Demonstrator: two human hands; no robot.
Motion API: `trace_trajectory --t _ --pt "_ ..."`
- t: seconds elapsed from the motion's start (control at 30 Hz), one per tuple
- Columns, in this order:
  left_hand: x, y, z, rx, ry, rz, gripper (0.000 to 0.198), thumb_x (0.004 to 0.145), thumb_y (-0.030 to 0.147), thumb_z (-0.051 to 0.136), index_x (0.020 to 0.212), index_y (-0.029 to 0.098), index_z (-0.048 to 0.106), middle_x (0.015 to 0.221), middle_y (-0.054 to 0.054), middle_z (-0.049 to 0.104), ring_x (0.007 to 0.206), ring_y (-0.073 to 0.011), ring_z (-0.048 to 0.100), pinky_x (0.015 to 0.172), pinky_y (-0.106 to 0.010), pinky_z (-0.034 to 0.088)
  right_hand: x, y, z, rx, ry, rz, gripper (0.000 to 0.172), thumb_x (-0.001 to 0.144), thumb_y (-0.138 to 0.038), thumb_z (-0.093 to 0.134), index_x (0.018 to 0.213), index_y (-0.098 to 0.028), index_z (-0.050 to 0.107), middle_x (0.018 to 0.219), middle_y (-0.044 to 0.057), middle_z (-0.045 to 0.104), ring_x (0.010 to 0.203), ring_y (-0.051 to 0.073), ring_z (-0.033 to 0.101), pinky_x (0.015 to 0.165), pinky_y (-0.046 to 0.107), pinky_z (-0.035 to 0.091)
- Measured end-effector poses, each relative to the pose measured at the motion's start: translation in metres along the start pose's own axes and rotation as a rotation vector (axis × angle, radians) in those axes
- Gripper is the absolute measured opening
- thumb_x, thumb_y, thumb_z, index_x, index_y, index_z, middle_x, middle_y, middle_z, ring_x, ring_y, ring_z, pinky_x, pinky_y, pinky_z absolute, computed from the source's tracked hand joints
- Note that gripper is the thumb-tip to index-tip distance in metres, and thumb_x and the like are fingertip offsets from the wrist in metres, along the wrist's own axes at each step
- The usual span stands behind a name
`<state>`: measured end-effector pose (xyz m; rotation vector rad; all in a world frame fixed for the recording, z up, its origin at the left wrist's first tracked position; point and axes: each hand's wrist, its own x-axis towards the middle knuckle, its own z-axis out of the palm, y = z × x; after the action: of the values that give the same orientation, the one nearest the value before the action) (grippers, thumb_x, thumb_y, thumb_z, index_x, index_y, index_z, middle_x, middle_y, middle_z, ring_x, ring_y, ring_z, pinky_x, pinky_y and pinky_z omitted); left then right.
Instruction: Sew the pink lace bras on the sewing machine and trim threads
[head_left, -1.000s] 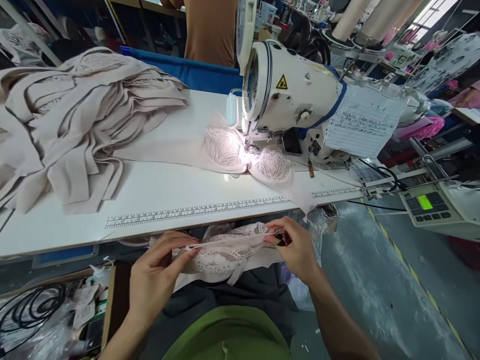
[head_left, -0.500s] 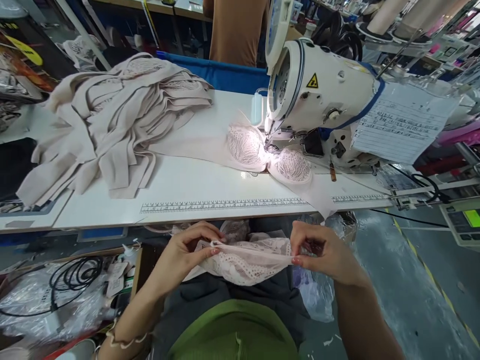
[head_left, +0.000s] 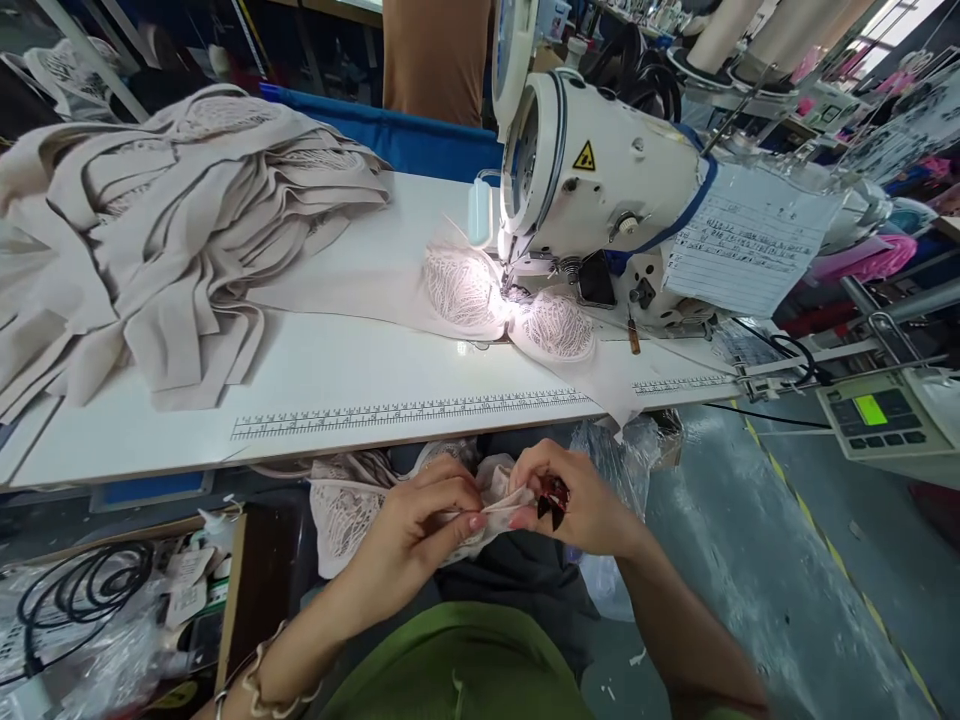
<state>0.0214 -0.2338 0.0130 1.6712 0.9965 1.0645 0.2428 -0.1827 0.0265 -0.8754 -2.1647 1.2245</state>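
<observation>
Over my lap, my left hand point(head_left: 431, 515) pinches the edge of a pale pink lace bra point(head_left: 349, 515), whose cup and band hang to the left. Close beside it, my right hand point(head_left: 577, 495) pinches the same bra between thumb and forefinger. Tucked in that palm are small thread snips point(head_left: 553, 502), their dark pointed tips showing; the rest is covered by my fingers. Fabric bunches between the two hands. On the table, another lace bra point(head_left: 555, 325) lies under the needle of the lit sewing machine point(head_left: 600, 165).
A large pile of pale bras point(head_left: 187, 220) covers the table's left side. A ruler strip point(head_left: 420, 408) runs along the front edge. A handwritten sheet point(head_left: 750, 240) hangs on the machine, and a control box point(head_left: 885, 415) sits right. A box of odds and ends point(head_left: 236, 590) is lower left.
My hands have come together from a wide stretch, bunching the bra edge. The snips now show in my right hand. The view has turned slightly right.
</observation>
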Motion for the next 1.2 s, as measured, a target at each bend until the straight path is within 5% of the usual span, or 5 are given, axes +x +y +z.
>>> trace_trajectory --t 0.3,0.47,0.8,1.07,1.2 --pt "0.003 0.0 -0.001 -0.043 -0.013 -0.019 0.022 0.096 0.017 0.054 0.076 0.02 0.064 0.085 -0.006 0.067 0.081 -0.0186 0.065 0.068 -0.026 0.049 0.004 0.005 -0.006 0.06 0.014 -0.118 0.011 0.093 -0.03 0.067 0.087 -0.02 0.065 0.093 0.008 0.071 0.083 0.017 0.068 0.062 0.024 0.052" --pt "0.003 0.001 0.001 -0.069 -0.029 -0.039 0.021 0.097 0.016 0.053 0.077 0.02 0.06 0.083 -0.004 0.068 0.079 -0.0165 0.065 0.069 -0.025 0.048 0.004 0.004 -0.001 0.297 0.121 0.014 0.014 0.092 -0.027 0.067 0.082 -0.019 0.063 0.088 0.006 0.07 0.069 0.013 0.065 0.048 0.02 0.047" --pt "0.001 0.002 0.005 0.036 0.008 0.006 0.02 0.096 0.014 0.05 0.077 0.02 0.055 0.084 0.0 0.066 0.078 -0.0112 0.063 0.071 -0.019 0.047 0.007 0.003 0.012 0.292 0.283 0.032 0.021 0.088 -0.027 0.069 0.075 -0.02 0.054 0.078 0.002 0.063 0.061 0.011 0.053 0.052 0.023 0.04" --pt "0.002 0.001 0.012 -0.004 0.062 -0.191 0.008 0.088 0.022 0.059 0.095 0.022 0.062 0.098 -0.003 0.071 0.091 -0.0171 0.068 0.072 -0.022 0.051 0.004 -0.003 0.019 0.244 0.254 0.043 0.017 0.086 -0.019 0.068 0.088 -0.023 0.052 0.076 -0.003 0.058 0.057 0.008 0.047 0.052 0.02 0.039" --pt "0.004 -0.003 0.02 0.041 0.112 -0.329 0.019 0.089 0.036 0.064 0.081 0.021 0.073 0.075 -0.001 0.072 0.071 -0.0165 0.064 0.062 -0.022 0.046 0.002 -0.004 0.022 0.142 0.232 0.036 0.017 0.085 -0.024 0.071 0.091 -0.023 0.056 0.075 -0.003 0.059 0.059 0.01 0.052 0.053 0.021 0.042"
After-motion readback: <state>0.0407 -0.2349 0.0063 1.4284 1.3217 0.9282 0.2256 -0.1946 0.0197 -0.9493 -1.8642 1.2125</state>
